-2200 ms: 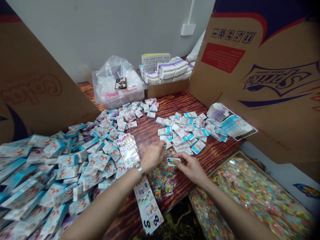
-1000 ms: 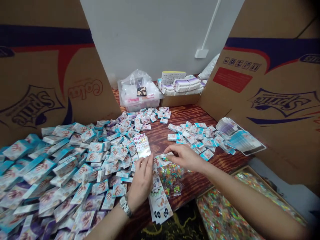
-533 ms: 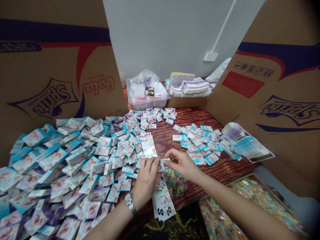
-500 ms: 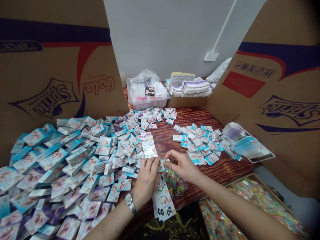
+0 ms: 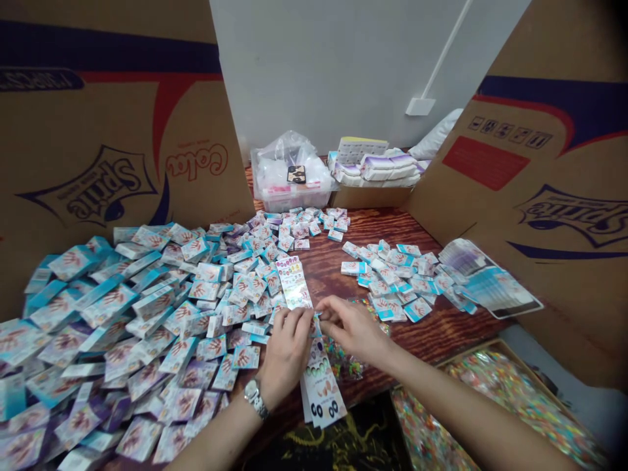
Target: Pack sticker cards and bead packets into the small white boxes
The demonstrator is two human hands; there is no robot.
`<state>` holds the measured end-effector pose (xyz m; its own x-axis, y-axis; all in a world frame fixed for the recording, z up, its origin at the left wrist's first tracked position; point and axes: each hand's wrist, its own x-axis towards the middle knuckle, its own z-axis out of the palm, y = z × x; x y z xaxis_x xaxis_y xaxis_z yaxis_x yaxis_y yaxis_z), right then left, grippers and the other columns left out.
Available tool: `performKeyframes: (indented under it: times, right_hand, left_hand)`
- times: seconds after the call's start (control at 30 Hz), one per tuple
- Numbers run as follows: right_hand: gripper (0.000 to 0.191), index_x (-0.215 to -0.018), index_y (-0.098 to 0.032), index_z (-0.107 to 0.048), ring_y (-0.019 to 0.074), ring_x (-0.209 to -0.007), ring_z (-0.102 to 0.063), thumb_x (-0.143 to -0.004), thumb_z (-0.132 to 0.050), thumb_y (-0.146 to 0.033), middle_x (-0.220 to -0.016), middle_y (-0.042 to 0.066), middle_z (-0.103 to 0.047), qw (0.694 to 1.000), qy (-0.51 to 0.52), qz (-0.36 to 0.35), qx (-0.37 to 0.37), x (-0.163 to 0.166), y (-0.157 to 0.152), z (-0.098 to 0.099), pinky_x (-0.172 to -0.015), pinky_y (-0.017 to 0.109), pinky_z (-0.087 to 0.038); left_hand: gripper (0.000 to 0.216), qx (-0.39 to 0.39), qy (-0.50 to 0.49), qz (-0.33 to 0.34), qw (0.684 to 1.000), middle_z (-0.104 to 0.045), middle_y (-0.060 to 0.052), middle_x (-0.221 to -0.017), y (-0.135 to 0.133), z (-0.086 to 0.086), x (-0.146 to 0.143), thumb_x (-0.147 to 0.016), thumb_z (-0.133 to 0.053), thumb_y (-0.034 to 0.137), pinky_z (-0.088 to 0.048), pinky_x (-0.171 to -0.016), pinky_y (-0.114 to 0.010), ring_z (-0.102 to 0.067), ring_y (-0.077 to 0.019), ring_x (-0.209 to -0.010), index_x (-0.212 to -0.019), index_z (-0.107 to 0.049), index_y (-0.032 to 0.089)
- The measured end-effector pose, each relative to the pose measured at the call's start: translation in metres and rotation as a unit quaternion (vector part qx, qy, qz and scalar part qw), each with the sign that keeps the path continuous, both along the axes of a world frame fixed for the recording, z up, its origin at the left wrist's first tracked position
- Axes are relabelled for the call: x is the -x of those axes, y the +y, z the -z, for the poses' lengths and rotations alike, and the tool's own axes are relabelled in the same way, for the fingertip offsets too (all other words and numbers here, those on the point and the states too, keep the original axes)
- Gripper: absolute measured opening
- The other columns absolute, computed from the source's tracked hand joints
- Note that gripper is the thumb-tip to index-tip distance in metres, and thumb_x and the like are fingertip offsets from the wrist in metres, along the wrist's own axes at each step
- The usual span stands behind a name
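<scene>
Close together at the table's front edge, my left hand (image 5: 287, 350) and my right hand (image 5: 354, 328) are both closed around a small blue-and-white card box (image 5: 316, 316). Most of the box is hidden by the fingers. My right fingertips pinch at its end. Beneath and in front of my hands lie printed sticker strips (image 5: 324, 389), overhanging the edge. Another shiny sticker strip (image 5: 294, 281) lies just beyond. Small clear bags of colourful bits (image 5: 350, 366) sit under my right hand. My left wrist wears a watch.
A large heap of small boxes (image 5: 161, 314) covers the left, and a smaller pile (image 5: 397, 278) lies right. Flat stacked cartons (image 5: 485, 281) fan out beside it. Tall cardboard panels (image 5: 122, 118) flank the table. A plastic tub (image 5: 294, 196) stands behind; a box of colourful packets (image 5: 510, 399) sits front right.
My right hand has shifted slightly left, closer to my left hand, and the small box is more covered by fingers. The whole view has shifted slightly.
</scene>
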<state>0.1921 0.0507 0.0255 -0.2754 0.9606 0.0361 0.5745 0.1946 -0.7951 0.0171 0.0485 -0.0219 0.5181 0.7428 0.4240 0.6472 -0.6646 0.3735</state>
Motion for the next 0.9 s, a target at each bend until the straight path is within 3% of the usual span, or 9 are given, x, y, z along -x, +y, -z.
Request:
performKeyframes:
  times: [0.1, 0.23, 0.43, 0.5, 0.57, 0.63, 0.7, 0.8, 0.9]
  right_hand:
    - [0.025, -0.101, -0.021, -0.055, 0.0162, -0.083, -0.057, -0.079, -0.053, -0.009, -0.099, 0.004, -0.055, 0.995, -0.079, 0.001, -0.054, -0.001, 0.002, -0.007, -0.074, 0.028, -0.045]
    - [0.036, -0.11, -0.023, -0.053, 0.0158, -0.079, -0.056, -0.075, -0.063, -0.02, -0.099, 0.004, -0.054, 0.995, -0.1, 0.01, -0.013, -0.007, 0.011, -0.008, -0.069, 0.028, -0.043]
    - [0.034, -0.109, -0.023, -0.051, 0.0111, -0.056, -0.052, -0.077, -0.059, -0.015, -0.071, -0.005, -0.059, 0.997, -0.048, -0.022, 0.054, -0.01, 0.016, -0.004, -0.053, 0.022, -0.038]
    - [0.033, -0.111, -0.022, -0.05, 0.0123, -0.062, -0.055, -0.08, -0.059, -0.019, -0.079, -0.002, -0.061, 0.999, -0.027, -0.014, 0.023, -0.009, 0.009, -0.006, -0.056, 0.023, -0.042]
    - [0.025, -0.108, -0.022, -0.052, 0.0161, -0.082, -0.059, -0.083, -0.057, -0.022, -0.097, 0.004, -0.06, 0.999, -0.007, -0.001, -0.046, -0.009, 0.001, -0.007, -0.069, 0.028, -0.047]
    - [0.015, -0.101, -0.021, -0.057, 0.0196, -0.1, -0.055, -0.087, -0.054, -0.022, -0.109, 0.008, -0.054, 0.993, -0.008, 0.01, -0.117, -0.007, -0.008, -0.005, -0.082, 0.033, -0.046]
    - [0.011, -0.095, -0.021, -0.06, 0.0208, -0.105, -0.053, -0.089, -0.051, -0.02, -0.113, 0.009, -0.051, 0.987, -0.018, 0.022, -0.16, -0.003, -0.015, 0.0, -0.086, 0.035, -0.045]
    - [0.013, -0.097, -0.021, -0.06, 0.0199, -0.097, -0.056, -0.088, -0.051, -0.019, -0.105, 0.008, -0.054, 0.986, -0.001, 0.06, -0.157, 0.007, -0.019, 0.008, -0.082, 0.033, -0.047]
    - [0.024, -0.109, -0.021, -0.053, 0.017, -0.084, -0.06, -0.085, -0.055, -0.02, -0.094, 0.005, -0.06, 0.985, 0.074, 0.12, -0.096, 0.016, -0.02, 0.012, -0.074, 0.029, -0.049]
  left_hand:
    - [0.046, -0.01, -0.005, 0.004, 1.0, -0.051, -0.013, -0.113, 0.0, 0.003, 0.002, -0.082, -0.045, 0.002, -0.041, -0.094, -0.045, -0.042, -0.0266, -0.105, -0.128, -0.042, 0.011]
    - [0.048, -0.021, -0.025, 0.011, 0.999, -0.05, -0.013, -0.114, -0.001, 0.002, 0.003, -0.082, -0.043, 0.001, -0.04, -0.094, -0.046, -0.04, -0.0268, -0.106, -0.129, -0.041, 0.013]
    - [0.053, 0.041, -0.032, 0.034, 0.998, -0.048, -0.011, -0.111, -0.002, -0.003, 0.002, -0.081, -0.046, 0.002, -0.044, -0.086, -0.04, -0.043, -0.024, -0.1, -0.13, -0.041, 0.022]
    - [0.048, 0.059, -0.05, 0.03, 0.997, -0.048, -0.01, -0.109, -0.002, -0.003, 0.002, -0.081, -0.048, 0.004, -0.044, -0.085, -0.038, -0.044, -0.0237, -0.1, -0.125, -0.044, 0.021]
    - [0.044, 0.072, -0.07, 0.017, 0.995, -0.049, -0.01, -0.108, 0.0, -0.003, 0.003, -0.081, -0.05, 0.006, -0.044, -0.086, -0.038, -0.045, -0.0234, -0.1, -0.122, -0.045, 0.021]
    - [0.041, 0.078, -0.086, 0.001, 0.993, -0.049, -0.009, -0.109, 0.001, -0.003, 0.004, -0.082, -0.051, 0.008, -0.044, -0.087, -0.038, -0.046, -0.0232, -0.1, -0.12, -0.045, 0.021]
    - [0.039, 0.077, -0.096, -0.004, 0.992, -0.05, -0.009, -0.109, 0.002, -0.003, 0.003, -0.082, -0.052, 0.01, -0.044, -0.087, -0.038, -0.047, -0.023, -0.101, -0.119, -0.045, 0.021]
    - [0.041, 0.067, -0.096, 0.003, 0.993, -0.05, -0.009, -0.111, 0.001, -0.003, 0.001, -0.083, -0.05, 0.008, -0.044, -0.088, -0.039, -0.046, -0.023, -0.101, -0.121, -0.045, 0.021]
    - [0.043, 0.055, -0.086, 0.006, 0.995, -0.05, -0.01, -0.113, 0.0, -0.004, 0.001, -0.082, -0.048, 0.004, -0.043, -0.09, -0.04, -0.045, -0.0236, -0.104, -0.121, -0.045, 0.02]
